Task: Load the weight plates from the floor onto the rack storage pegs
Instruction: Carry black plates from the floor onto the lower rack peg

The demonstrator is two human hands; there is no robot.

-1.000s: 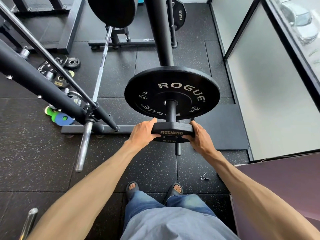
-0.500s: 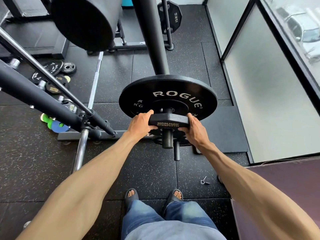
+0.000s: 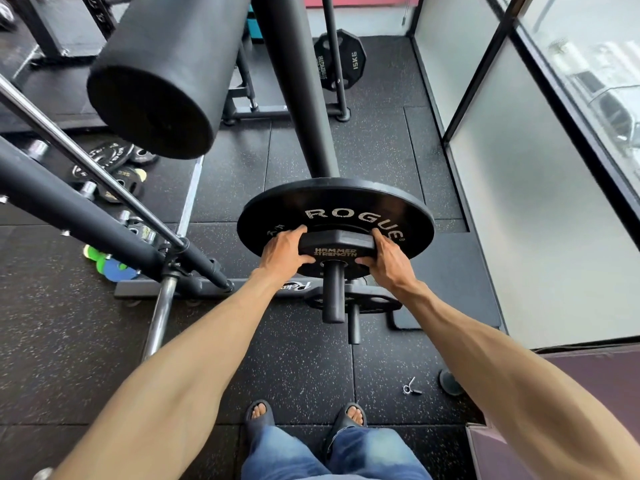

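A small black Hammer Strength plate (image 3: 336,249) sits on the rack's black storage peg (image 3: 333,296), pressed against a larger black Rogue plate (image 3: 349,206) behind it. My left hand (image 3: 282,249) grips the small plate's left side and my right hand (image 3: 386,254) grips its right side. The peg's end sticks out toward me below the plate. A second, lower peg (image 3: 354,323) shows under it. More plates (image 3: 110,161) lie on the floor at the left, partly hidden by the rack's bars.
A black foam roller pad (image 3: 162,74) and sloping bars (image 3: 79,209) crowd the upper left. A barbell (image 3: 162,313) lies on the floor. A 15 kg plate (image 3: 341,60) hangs on a far rack. Glass wall (image 3: 540,202) at right; a spring clip (image 3: 410,386) lies near my feet.
Both hands have pushed the small plate along the peg until it rests against the Rogue plate; more of the peg now shows in front. My view has moved closer.
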